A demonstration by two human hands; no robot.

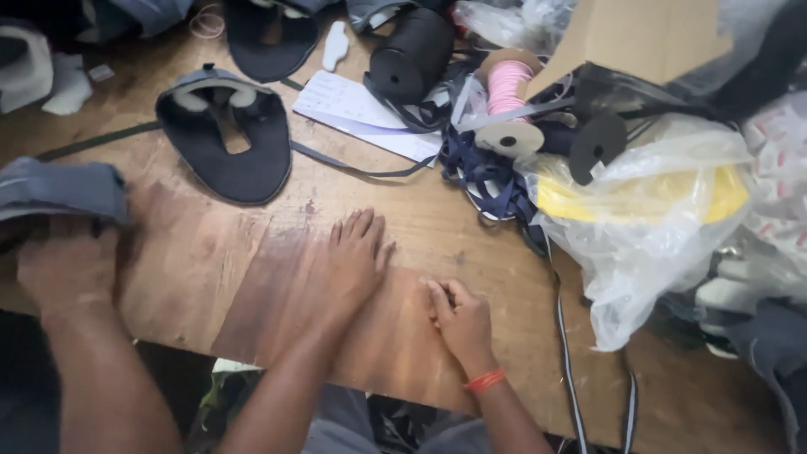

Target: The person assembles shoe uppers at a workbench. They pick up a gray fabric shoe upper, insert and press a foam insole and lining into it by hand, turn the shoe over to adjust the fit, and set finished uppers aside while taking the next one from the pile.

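Head view. Right of frame: clear plastic bag (pixel 647 252) holding a yellow roll (pixel 723 197); cardboard box (pixel 639 34) above it, contents hidden.

Your left hand (pixel 357 252) lies flat, fingers spread, on the wooden table (pixel 252 277), centre frame. Your right hand (pixel 458 315) rests beside it, curled, empty.

Black shoe upper (pixel 227 151), grey-edged, lies flat at upper left, apart from both.

Another person's hand (pixel 67 261) grips grey fabric (pixel 59 189), far left.
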